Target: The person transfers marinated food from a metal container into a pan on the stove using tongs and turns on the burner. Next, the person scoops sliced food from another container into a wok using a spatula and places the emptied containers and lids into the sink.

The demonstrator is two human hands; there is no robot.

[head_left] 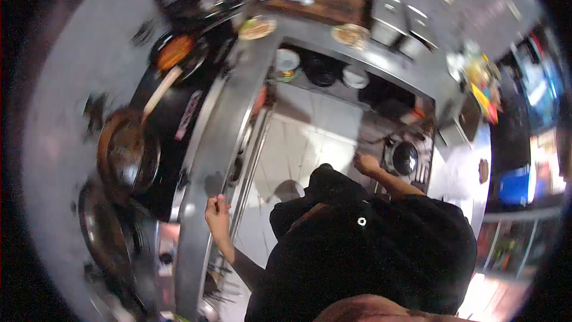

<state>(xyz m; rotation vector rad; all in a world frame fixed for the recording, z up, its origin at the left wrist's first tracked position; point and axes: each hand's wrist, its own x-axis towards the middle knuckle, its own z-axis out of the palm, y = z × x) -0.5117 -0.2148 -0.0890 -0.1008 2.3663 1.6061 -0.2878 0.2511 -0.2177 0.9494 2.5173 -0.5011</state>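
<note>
Smooth, glossy, that long grey metal worktop [238,98]! The black cloth shirt [375,250] looks matt, pale floor tiles [295,137] shining.

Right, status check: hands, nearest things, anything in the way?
Left hand by steel counter, grip unclear. Right hand near round black item, grip unclear. Nothing visibly blocking either hand.

Two hands [218,207] [368,165], 8 and 4 o'clock; two plates of food [271,27] [336,37], 12 and 1; one pan of orange food [198,58], 10; two woks [127,156] [102,220], 9 and 8.

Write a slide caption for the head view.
From above: left hand by the steel counter, right hand near a round dark object, orange food in a pan.
</note>
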